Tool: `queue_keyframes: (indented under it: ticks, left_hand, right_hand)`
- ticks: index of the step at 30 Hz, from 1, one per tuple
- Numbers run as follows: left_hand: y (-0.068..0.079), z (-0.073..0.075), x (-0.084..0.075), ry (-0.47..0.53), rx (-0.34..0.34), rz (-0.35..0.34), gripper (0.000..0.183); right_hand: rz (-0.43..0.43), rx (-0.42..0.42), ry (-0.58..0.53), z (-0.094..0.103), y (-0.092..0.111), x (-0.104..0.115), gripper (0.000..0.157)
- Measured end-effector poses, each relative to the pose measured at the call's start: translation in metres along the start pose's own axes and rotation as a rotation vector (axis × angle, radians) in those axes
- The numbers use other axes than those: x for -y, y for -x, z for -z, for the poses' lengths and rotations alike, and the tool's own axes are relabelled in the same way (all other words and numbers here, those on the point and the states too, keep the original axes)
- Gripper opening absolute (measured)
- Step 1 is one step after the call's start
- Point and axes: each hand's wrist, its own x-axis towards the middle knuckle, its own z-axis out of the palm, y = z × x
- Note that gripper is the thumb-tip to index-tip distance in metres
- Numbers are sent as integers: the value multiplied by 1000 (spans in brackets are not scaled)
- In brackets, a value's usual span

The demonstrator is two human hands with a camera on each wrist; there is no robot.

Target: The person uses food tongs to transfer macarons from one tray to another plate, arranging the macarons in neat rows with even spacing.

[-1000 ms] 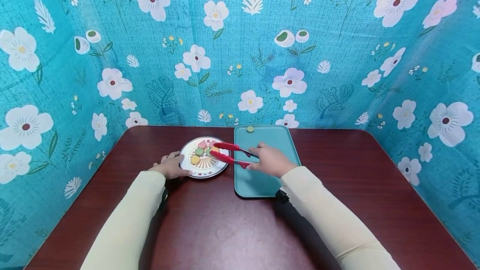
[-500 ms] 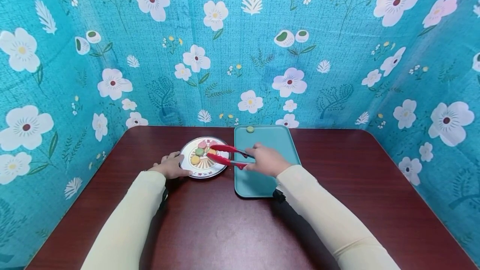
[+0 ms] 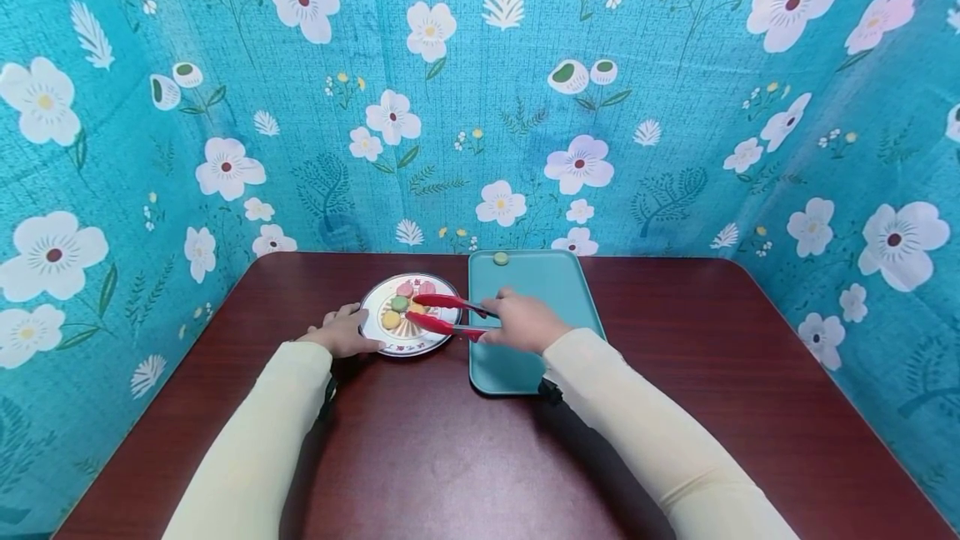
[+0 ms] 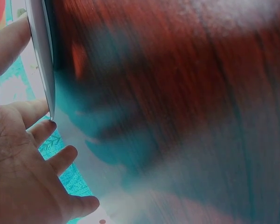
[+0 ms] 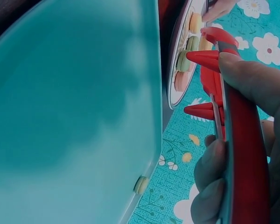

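My left hand (image 3: 342, 333) rests at the left rim of a white patterned plate (image 3: 408, 347). In the left wrist view its fingers (image 4: 63, 159) are spread and fairly straight, with thumb and index finger touching the rim. Macarons lie on the plate: pink (image 3: 405, 289), green (image 3: 400, 303), yellow (image 3: 391, 319) and orange (image 3: 417, 307). My right hand (image 3: 527, 322) grips red-tipped tongs (image 3: 450, 328), thumb on one arm and fingers curled round the other. The tong tips are apart, one on either side of the orange macaron; contact cannot be made out.
A teal tray (image 3: 517, 369) stands right of the plate, under the right hand. One green macaron (image 3: 500, 258) lies at its far left corner. Both sit on a dark red-brown table (image 3: 420, 457), with a blue flowered cloth (image 3: 465, 107) hanging behind.
My right hand and the tongs have shifted left and slightly nearer to me, carrying the tips further over the plate around the orange macaron. The left hand and the plate have stayed still.
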Motion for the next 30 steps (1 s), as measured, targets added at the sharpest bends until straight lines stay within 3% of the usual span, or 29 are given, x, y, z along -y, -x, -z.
queue_keyframes:
  ticks: [30]
  left_hand:
    - [-2,-1,3,8,1,5,93]
  right_hand:
    - [26,22,42,-4,-9,8,66]
